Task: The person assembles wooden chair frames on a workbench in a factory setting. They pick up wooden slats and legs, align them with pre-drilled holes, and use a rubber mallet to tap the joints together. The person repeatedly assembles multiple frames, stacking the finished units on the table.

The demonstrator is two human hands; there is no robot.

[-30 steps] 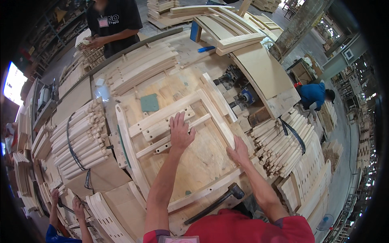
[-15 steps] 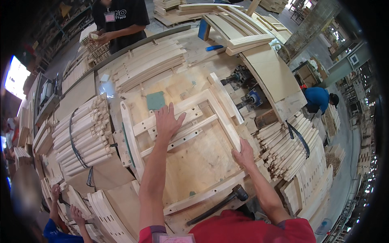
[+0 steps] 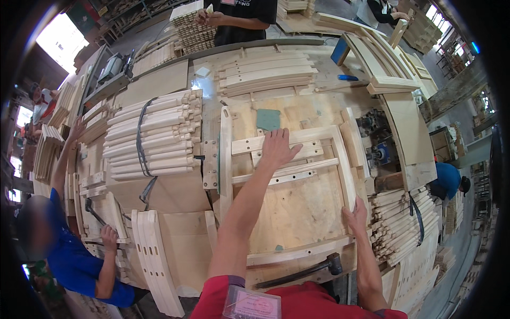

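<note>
The person is assembling a wooden frame (image 3: 297,159) lying flat on the table (image 3: 297,212). The left hand (image 3: 277,149) is pressing open-palmed on the upper rails (image 3: 289,141), fingers spread; the right hand (image 3: 356,215) is curling loosely over the right side rail (image 3: 345,170), gripping its edge. Judging by this, they're seating joints, so the next move likely calls for the mallet (image 3: 303,272) lying at the near edge. Bundled slats (image 3: 151,135) are crowding the left, machinery (image 3: 374,138) the right; open room remains only inside the frame.
</note>
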